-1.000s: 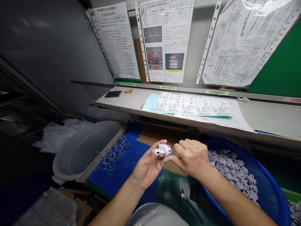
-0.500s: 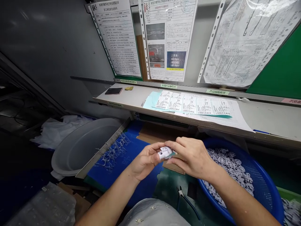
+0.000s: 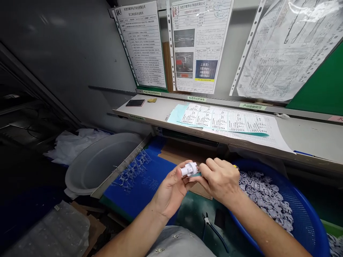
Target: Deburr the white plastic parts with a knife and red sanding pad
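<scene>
We've got the white plastic part (image 3: 190, 169) pinched btwn thumb & fingers of our L hand (image 3: 169, 191), held up over the tabletop (image 3: 189, 210), approx. mid-view. Its long axis runs roughly L–R, tipped slightly up to the R: narrow barrel end points L, wider slotted end faces our R hand (image 3: 220, 177). So the part lies immediately L of the R hand's curled fingers; the L hand is nearer, in full contact, while we can't tell if the R knuckles touch. R hand is clenched, apparently round a thin teal strip (image 3: 197, 174) showing along the part's near underside; a yellow bit (image 3: 235, 167) pokes out at the fist's far R, can't tell if same tool. Nippers (image 3: 207, 220) lie near, handles twd us; the blue basket (image 3: 308, 217) w/ white pieces (image 3: 270, 198) sits farther R. Writing: far L sheet (image 3: 144, 46) & mid. sheet (image 3: 187, 80) are headed 东莞市…电子科技有限公司 (a char. or two unsure); mid. one's blue box (image 3: 205, 69) gives 16pcs & 128pcs. Green shelf labels: mid. label (image 3: 197, 99) reads 标准作业指导书, R label (image 3: 252, 106) reads 产品检验规范. Lettering on the blue mat (image 3: 166, 171) is too faint for us.
</scene>
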A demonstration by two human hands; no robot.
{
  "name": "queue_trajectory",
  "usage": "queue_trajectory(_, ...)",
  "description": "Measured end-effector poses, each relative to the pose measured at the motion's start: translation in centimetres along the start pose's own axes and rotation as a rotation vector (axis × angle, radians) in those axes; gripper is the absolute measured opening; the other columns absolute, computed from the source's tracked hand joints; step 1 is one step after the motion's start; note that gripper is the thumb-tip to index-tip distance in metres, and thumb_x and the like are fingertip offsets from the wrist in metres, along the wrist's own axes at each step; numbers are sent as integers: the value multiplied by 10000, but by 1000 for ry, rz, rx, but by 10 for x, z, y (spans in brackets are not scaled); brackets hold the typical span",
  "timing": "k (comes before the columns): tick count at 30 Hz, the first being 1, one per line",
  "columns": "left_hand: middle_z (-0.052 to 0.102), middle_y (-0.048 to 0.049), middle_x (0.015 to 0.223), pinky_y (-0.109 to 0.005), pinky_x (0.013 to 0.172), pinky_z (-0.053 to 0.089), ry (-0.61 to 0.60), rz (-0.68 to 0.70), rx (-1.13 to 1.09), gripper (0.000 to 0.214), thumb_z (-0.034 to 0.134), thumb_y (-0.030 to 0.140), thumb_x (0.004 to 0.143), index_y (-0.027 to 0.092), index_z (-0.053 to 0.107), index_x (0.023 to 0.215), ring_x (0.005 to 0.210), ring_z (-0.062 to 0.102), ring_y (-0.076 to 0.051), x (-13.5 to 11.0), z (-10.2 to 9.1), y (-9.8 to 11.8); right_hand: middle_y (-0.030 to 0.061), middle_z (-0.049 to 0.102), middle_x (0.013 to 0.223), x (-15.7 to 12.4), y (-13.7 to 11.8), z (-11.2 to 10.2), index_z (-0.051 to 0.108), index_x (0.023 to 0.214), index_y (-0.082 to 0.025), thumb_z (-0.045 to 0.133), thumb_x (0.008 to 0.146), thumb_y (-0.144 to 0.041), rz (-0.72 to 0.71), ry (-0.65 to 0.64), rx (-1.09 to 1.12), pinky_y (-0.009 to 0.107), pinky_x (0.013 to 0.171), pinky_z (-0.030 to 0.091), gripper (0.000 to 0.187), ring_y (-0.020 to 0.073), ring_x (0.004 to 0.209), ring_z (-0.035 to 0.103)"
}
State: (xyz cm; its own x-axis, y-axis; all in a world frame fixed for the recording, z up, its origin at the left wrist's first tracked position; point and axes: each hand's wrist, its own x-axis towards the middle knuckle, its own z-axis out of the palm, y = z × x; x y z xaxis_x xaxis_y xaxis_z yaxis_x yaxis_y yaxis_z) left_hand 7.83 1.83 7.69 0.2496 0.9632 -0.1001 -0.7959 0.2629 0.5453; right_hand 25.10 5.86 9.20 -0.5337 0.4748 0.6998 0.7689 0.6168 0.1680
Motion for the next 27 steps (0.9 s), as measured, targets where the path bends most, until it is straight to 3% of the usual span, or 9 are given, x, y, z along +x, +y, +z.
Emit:
queue_trajectory(6, 698, -106, 1091, -289, 960, 499, 64, -9, -171, 334, 559, 369, 955, 111, 689, 1124, 999, 637, -166, -2, 14, -7, 6, 453, 623, 4, -4, 4, 479, 643, -221, 426, 910, -688, 84, 111, -55, 333, 594, 207, 540, 170, 617, 338)
queue_trajectory(9, 693, -92, 1069, -295, 969, 494, 82, 27, -152, 312, 604, 350, 930, 124, 686, 1130, 1007, 634, -171, -3, 14, -7, 3, 451, 618, 8, 0, 1, 472, 631, -216, 424, 899, -707, 95, 108, -57, 328, 593, 216, 561, 163, 612, 340)
queue_trajectory(14, 694, -77, 1039, -278, 925, 510, 11, 35, -94, 371, 714, 313, 855, 144, 669, 1182, 957, 640, -159, -4, 7, -7, 0, 469, 626, 9, 6, -4, 489, 645, -214, 435, 899, -701, 67, 68, -23, 324, 596, 220, 552, 158, 612, 359)
queue_trajectory(19, 701, -105, 1113, -278, 947, 510, 20, 21, -143, 342, 676, 339, 883, 128, 687, 1151, 1026, 646, -178, -1, 8, -8, -9, 448, 578, 0, 3, 1, 466, 612, -216, 436, 943, -624, 20, 86, 10, 329, 589, 202, 527, 156, 585, 341)
queue_trajectory(22, 695, -115, 1122, -257, 891, 518, 21, 13, -139, 347, 639, 379, 904, 125, 691, 1134, 1021, 645, -181, -1, 12, -9, -4, 458, 593, -5, -1, 4, 499, 642, -219, 419, 955, -611, 77, 106, 31, 329, 595, 213, 507, 162, 597, 353)
queue_trajectory(27, 677, -86, 1110, -287, 942, 489, 43, 33, -75, 367, 666, 413, 878, 149, 688, 1131, 1027, 624, -188, 0, 11, -10, 15, 499, 656, 3, 0, -2, 522, 672, -214, 429, 883, -725, 164, 60, -19, 327, 600, 226, 561, 165, 626, 383)
